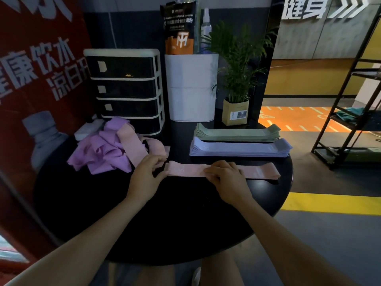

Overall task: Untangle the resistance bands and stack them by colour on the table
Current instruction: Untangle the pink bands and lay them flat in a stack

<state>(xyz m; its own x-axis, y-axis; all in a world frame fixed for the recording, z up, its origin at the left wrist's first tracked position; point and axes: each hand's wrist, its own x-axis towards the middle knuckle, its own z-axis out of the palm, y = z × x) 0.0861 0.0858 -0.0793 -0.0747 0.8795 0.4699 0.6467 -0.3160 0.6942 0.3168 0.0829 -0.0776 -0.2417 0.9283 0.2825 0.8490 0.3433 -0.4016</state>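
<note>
A pink band (222, 171) lies flat and straight on the round black desk (185, 223), near the centre, running from 9 to 3 o'clock. The left hand (147, 174) pinches the band's 9 o'clock end, grip clenched on it. The right hand (225, 176) rests on the band's middle with fingers bent onto it; whether this grip pinches or only presses cannot be told. At 10 o'clock sits a tangled pile of purple bands (103, 149) with further pink bands (136, 143) over it. At 2 o'clock lie two flat stacks, touching: lilac stack (241, 148) nearer, green stack (237, 133) behind it.
</note>
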